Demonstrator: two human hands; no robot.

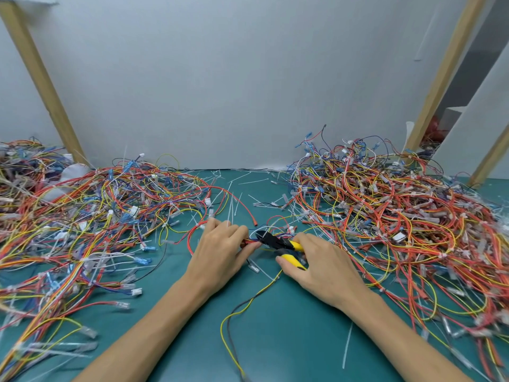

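Observation:
My left hand (220, 248) grips a small bundle of red, blue and white wires (249, 241) just above the green mat. My right hand (316, 264) holds a pair of cutters with yellow handles (292, 250), fingers curled round both handles. The black jaws (265, 238) point left and meet the wire bundle beside my left fingertips. A yellow and a black wire (248, 301) trail from the bundle toward me across the mat.
Large tangled heaps of red, yellow and blue wire harnesses lie on the left (91, 216) and right (399, 216) of the green mat (289, 340). Loose white cable ties (248, 183) are scattered at the back. A white wall and slanted wooden posts (41, 78) stand behind.

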